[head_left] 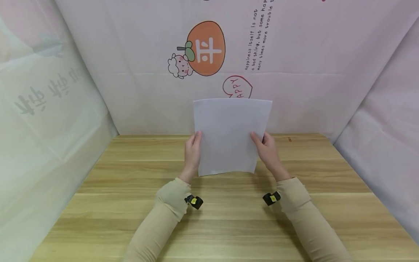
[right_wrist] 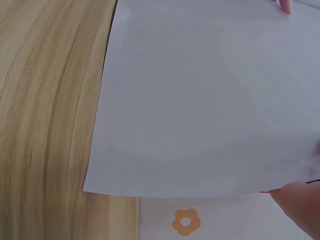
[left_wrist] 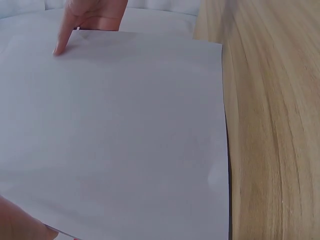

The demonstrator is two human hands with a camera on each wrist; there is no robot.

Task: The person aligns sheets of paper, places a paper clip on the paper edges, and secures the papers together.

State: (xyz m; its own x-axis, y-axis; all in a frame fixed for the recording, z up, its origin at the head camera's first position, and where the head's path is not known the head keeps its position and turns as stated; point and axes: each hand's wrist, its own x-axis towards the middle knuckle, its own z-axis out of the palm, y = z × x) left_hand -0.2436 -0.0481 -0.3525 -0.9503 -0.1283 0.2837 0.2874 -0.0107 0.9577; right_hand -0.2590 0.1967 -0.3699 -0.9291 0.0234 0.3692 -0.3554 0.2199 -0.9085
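A blank white sheet of paper point(head_left: 229, 138) is held up above the table, tilted toward the head camera. My left hand point(head_left: 192, 156) pinches its left edge, thumb on the near face. On the right edge my right hand point(head_left: 269, 154) pinches it the same way, fingers behind the sheet. The left wrist view shows the paper point(left_wrist: 120, 130) filling most of the frame, with the right hand point(left_wrist: 95, 17) at the top. In the right wrist view the paper point(right_wrist: 200, 100) spans the frame, and part of the right hand point(right_wrist: 300, 207) shows at the lower right.
The wooden table point(head_left: 147, 218) lies beneath both forearms. White printed cloth point(head_left: 147, 98) hangs behind it, with an orange fruit drawing point(head_left: 214, 65) and lettering. More cloth stands along the left and right sides. A small dark mark point(head_left: 289, 139) shows near the table's back edge.
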